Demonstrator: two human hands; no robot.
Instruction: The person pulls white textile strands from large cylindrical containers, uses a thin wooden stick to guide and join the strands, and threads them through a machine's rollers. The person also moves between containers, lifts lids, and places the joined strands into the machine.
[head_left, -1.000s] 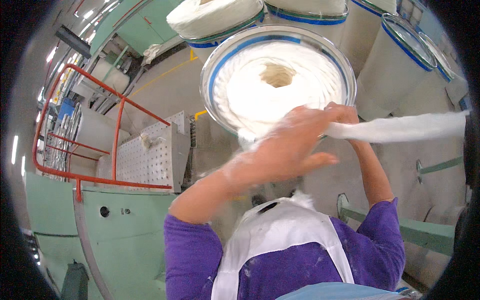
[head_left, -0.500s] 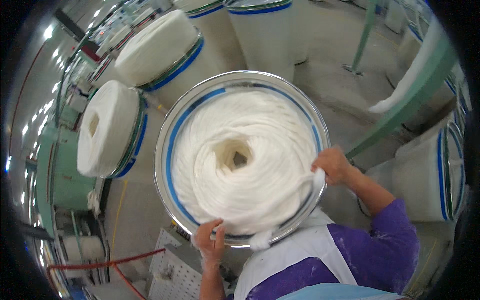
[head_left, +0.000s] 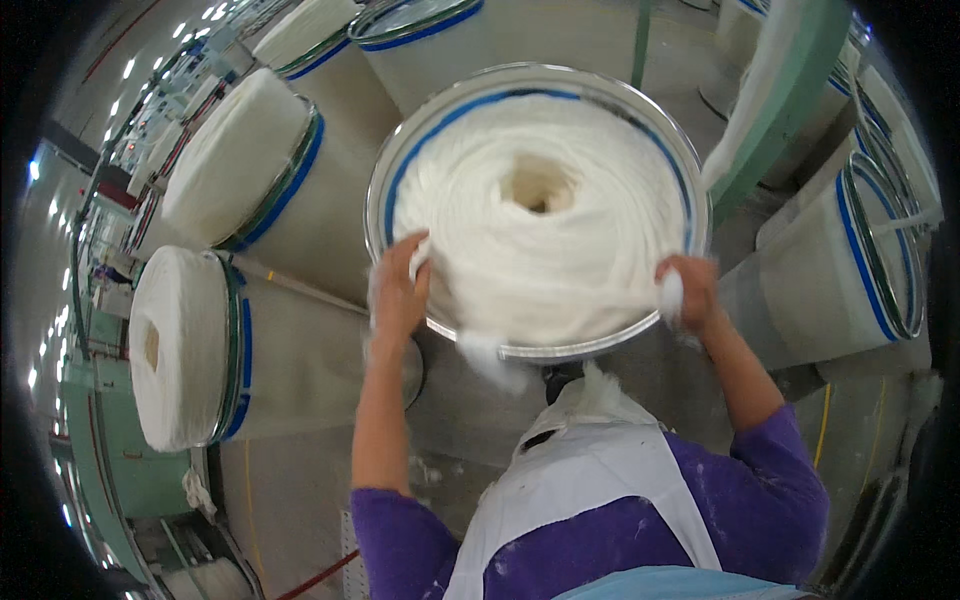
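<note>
A tall round can (head_left: pixel 541 352) with a shiny metal rim stands in front of me, filled with coiled white fibre sliver (head_left: pixel 600 225) that has a hole at its middle. My right hand (head_left: pixel 696 292) is at the right side of the rim, its fingers closed around a white end of the sliver. At the left side my left hand (head_left: pixel 402 290) is over the rim, thumb and fingers pinching a white bit of sliver. A blurred loose tail of sliver (head_left: pixel 492 362) hangs over the near rim between the hands.
On the left stand two full cans (head_left: pixel 300 350) (head_left: pixel 310 185) heaped with coiled sliver. Another can (head_left: pixel 415 20) is behind them. A pale green post (head_left: pixel 785 110) slants at the right, near a can with a blue band (head_left: pixel 850 265). Green machinery (head_left: pixel 140 440) lines the far left.
The can now appears farther up and to the right in view. My left hand has gone from the near rim to the left side; the right hand still grips sliver.
</note>
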